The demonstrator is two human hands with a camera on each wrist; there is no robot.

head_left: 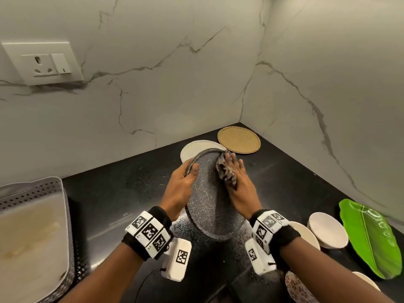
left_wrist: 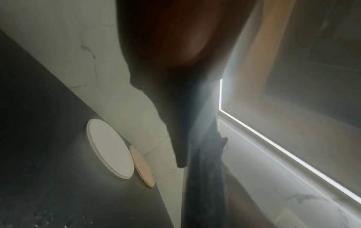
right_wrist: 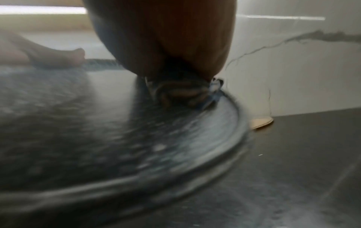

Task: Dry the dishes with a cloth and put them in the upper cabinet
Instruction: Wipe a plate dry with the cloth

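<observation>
A dark speckled plate point(head_left: 209, 206) is held tilted above the black counter point(head_left: 122, 193). My left hand point(head_left: 183, 184) grips its left rim, thumb on the upper face and fingers behind. My right hand point(head_left: 240, 189) lies flat with straight fingers on a bunched patterned cloth point(head_left: 225, 173), pressing it against the plate's far right part. In the right wrist view the cloth point(right_wrist: 181, 94) sits under the hand near the plate's point(right_wrist: 117, 138) rim. The left wrist view shows the plate point(left_wrist: 203, 169) edge-on below the left hand point(left_wrist: 175, 38).
A white plate point(head_left: 196, 149) and a tan woven plate point(head_left: 239, 139) lie in the marble corner. White bowls point(head_left: 328, 232) and a green leaf-shaped platter point(head_left: 369, 237) stand at the right. A perforated grey tray point(head_left: 32, 215) sits at the left, below a wall socket point(head_left: 43, 62).
</observation>
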